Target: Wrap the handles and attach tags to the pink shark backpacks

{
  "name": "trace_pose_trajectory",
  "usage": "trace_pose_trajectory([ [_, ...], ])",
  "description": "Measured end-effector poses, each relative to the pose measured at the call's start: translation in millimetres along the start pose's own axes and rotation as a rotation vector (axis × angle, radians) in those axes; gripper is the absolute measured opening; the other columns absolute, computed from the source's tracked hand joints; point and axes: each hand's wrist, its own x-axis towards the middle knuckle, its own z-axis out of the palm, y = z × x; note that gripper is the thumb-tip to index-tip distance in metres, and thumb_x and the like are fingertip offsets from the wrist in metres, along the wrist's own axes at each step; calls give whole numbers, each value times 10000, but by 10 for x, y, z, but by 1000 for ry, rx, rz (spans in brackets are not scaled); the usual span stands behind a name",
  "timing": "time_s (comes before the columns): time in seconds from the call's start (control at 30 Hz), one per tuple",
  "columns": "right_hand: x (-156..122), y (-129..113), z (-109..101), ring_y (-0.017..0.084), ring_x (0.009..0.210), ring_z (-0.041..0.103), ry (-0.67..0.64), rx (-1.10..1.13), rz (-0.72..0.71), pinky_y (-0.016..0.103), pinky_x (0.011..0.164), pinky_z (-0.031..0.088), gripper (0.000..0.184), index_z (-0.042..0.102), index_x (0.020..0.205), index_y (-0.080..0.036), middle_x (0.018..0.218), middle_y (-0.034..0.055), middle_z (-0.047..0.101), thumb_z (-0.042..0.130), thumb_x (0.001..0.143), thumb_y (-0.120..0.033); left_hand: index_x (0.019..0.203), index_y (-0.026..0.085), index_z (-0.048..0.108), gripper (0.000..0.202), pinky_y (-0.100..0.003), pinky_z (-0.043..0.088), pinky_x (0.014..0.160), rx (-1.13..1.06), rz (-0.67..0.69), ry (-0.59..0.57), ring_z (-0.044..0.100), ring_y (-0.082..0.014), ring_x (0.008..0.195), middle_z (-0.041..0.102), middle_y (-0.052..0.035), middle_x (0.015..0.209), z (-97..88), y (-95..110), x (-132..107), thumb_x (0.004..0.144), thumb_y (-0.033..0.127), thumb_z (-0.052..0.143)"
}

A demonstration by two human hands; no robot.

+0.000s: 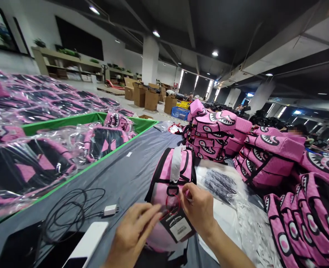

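Note:
A pink and black bag (173, 174) lies on the grey table (131, 175) in front of me. A black hang tag (178, 225) with a white label hangs from a thin red loop at the bag's near end. My left hand (135, 232) pinches the tag's top edge with closed fingers. My right hand (199, 210) is closed on the red loop (172, 201) just above the tag, beside the bag's black buckle.
Stacks of pink shark-mouth bags (267, 156) fill the right side. Bagged ones in clear plastic (36, 149) pile in a green bin on the left. A white charger with black cable (110, 210), a white phone (87, 243) and plastic sleeves (222, 184) lie on the table.

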Motion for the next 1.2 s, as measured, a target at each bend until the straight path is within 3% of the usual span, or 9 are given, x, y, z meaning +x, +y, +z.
trace_pose_trajectory([
  [0.1,41,-21,30,100,472,525,16,-32,-48,253,537,308,230,597,744,-206,577,-21,609,519,960,-216,1224,295,671,424,-380,603,852,128,-202,170,665,-250,1005,629,-66,1100,23,-83,226,917,579,605],
  [0.23,64,-22,54,100,450,502,69,-46,-98,255,524,303,252,574,725,-206,546,-31,574,509,969,-208,975,247,662,477,-453,571,921,23,-288,148,636,-268,1044,614,-79,1156,149,-124,516,852,703,597],
  [0.4,-4,28,47,108,447,515,86,-45,-83,260,525,313,247,573,752,-212,562,-25,584,534,993,-253,797,236,607,435,-486,515,969,3,-334,147,608,-287,1094,622,-87,1162,262,-75,547,854,667,613],
  [0.53,-42,57,56,112,449,531,100,-19,-63,256,522,318,219,569,792,-213,569,-27,590,551,995,-290,1017,235,638,437,-472,533,936,64,-317,199,615,-271,1039,583,-97,1239,250,-27,541,858,641,618],
  [0.7,-43,69,102,106,438,524,118,21,-50,257,507,316,232,545,784,-216,568,-38,588,531,1001,-297,1047,273,664,252,-483,511,969,204,-154,21,566,-288,1116,605,-74,1254,169,-45,582,938,473,558],
  [0.8,-35,65,133,111,441,533,154,15,-66,268,504,315,258,547,771,-216,569,-34,598,521,1011,-309,1125,278,625,239,-465,500,986,234,-92,20,563,-280,1145,608,-68,1254,129,-38,535,956,429,549],
  [0.93,-16,66,180,111,445,540,176,18,-81,270,506,310,250,567,768,-215,571,-30,615,533,1003,-291,1069,251,580,206,-493,489,997,271,-171,40,554,-293,1147,581,-78,1165,138,4,447,945,414,553],
  [1.1,-15,111,252,112,469,562,156,20,-69,262,517,320,226,581,751,-218,601,-23,645,572,972,-267,1065,235,549,195,-511,472,1038,221,-251,52,530,-296,1220,517,-97,1228,176,20,480,906,347,564],
  [1.2,-23,137,269,112,468,567,164,25,-70,262,518,319,225,582,747,-218,601,-25,646,575,967,-262,928,233,580,98,-519,459,1035,232,-253,16,535,-301,1188,532,-99,1253,177,61,522,884,319,560],
])
